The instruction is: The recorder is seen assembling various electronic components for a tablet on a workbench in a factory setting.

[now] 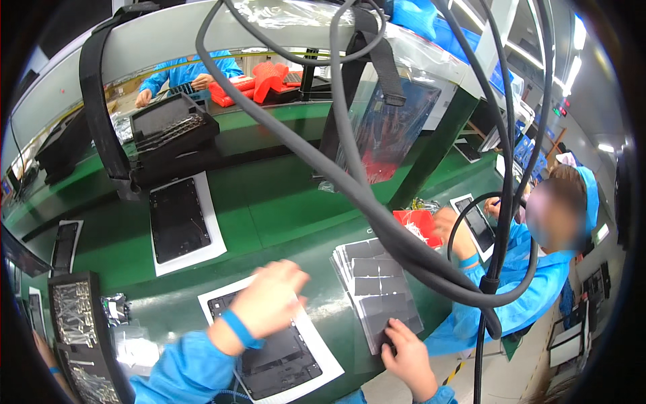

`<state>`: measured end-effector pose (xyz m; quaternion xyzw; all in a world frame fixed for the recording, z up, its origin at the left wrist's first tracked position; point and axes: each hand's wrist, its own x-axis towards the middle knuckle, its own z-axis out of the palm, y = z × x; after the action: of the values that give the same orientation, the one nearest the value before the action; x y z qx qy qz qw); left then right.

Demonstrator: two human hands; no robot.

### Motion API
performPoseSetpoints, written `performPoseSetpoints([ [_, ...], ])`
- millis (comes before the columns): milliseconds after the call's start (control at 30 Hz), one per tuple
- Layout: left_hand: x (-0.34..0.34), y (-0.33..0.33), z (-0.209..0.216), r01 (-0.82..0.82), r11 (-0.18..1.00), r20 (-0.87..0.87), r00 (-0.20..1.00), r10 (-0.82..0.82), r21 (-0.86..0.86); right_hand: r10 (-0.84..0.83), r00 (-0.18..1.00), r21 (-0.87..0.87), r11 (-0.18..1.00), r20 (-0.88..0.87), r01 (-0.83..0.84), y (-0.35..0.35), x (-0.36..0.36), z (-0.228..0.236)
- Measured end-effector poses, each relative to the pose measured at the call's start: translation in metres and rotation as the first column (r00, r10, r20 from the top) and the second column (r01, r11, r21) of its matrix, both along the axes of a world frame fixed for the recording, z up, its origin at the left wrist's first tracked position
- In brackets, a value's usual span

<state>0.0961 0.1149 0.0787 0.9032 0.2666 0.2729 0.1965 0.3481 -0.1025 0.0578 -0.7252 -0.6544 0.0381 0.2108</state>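
Observation:
My left hand [270, 299], smeared by motion, is over a black tablet-like panel [279, 363] lying on a white sheet [323, 355]. It covers the panel's upper middle, and whether it holds anything is hidden. To the right lies a stack of dark sheets [377, 283] divided into rectangles by pale lines. At the near edge of that stack, my right hand [409, 360] has its thumb and fingers closed on the top dark sheet [387, 313]. A blue band circles my left wrist.
Another black panel [178, 222] lies on white paper farther back. A black tray of small metal parts [74, 316] stands at left. Thick grey cables [363, 195] hang across the view. At right, a co-worker in blue [511, 289] works beside a red bin [420, 225]; another person sits opposite.

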Motion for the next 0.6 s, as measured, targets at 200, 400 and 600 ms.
performPoseSetpoints([
  [200,0.116,-0.049,-0.063,0.208,0.969,-0.030,0.978,-0.206,0.134,0.091,0.958,-0.096,0.988,-0.273,-0.122,-0.008,-0.013,0.005],
  [400,0.160,-0.051,-0.082,0.305,0.940,-0.199,0.941,-0.273,0.152,0.142,0.979,-0.080,0.985,-0.146,-0.155,-0.012,0.007,-0.016],
  [600,0.163,-0.058,-0.085,0.326,0.898,-0.232,0.936,-0.263,0.296,0.142,0.968,-0.039,0.987,-0.205,-0.153,-0.021,0.012,-0.028],
])
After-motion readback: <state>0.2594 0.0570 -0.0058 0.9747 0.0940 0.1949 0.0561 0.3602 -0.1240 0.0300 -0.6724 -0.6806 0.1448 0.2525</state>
